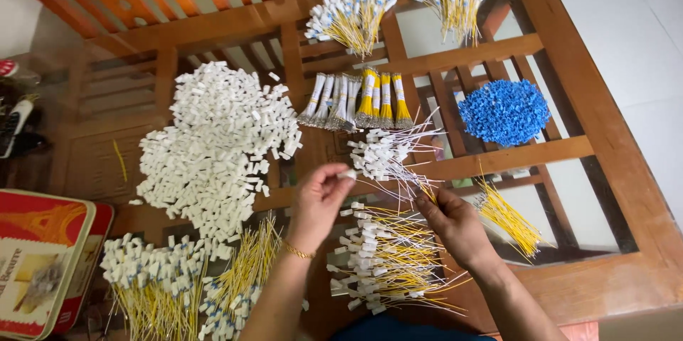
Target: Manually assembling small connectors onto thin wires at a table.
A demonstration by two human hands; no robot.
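Left hand [319, 202] pinching a small white connector cap [348, 174] in raised fingers [334, 174]; right hand [455, 224] resting on yellow-wired leads [388, 256] spread across the glass-topped counter [605, 128], beside heaped white caps [213, 142].

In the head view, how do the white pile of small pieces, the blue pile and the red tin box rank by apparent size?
1. White pile, largest.
2. Red tin box, cut by the frame edge and nearer the camera, so unsure.
3. Blue pile, smallest.

You are working on a glass-topped wooden table [569, 85]. Take the white connector heap [217, 145] as landmark: right of it lie wrapped wire bundles [356, 103], farther right a blue connector pile [504, 111], below it yellow wires [249, 263].
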